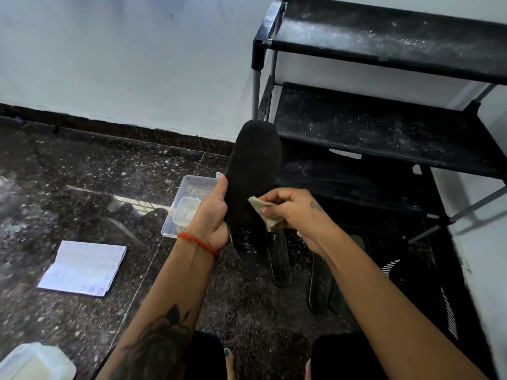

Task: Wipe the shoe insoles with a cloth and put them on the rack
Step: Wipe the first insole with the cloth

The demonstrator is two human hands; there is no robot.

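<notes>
My left hand (212, 212) grips a black insole (253, 171) by its lower edge and holds it upright, toe end up, in front of the rack. My right hand (295, 208) pinches a small beige cloth (264, 211) and presses it against the middle of that insole. White specks dot the insole's heel end. Two more dark insoles (281, 259) (319, 283) lie flat on the floor below my hands. The black shoe rack (384, 127) stands to the right; its dusty fabric shelves hold nothing.
A clear plastic container (189, 193) with a smaller box inside sits on the dark speckled floor left of the insole. A folded white paper (85, 268) lies at left. A white lidded tub (33, 363) is at the bottom-left corner. A striped black item (411, 292) lies under the rack.
</notes>
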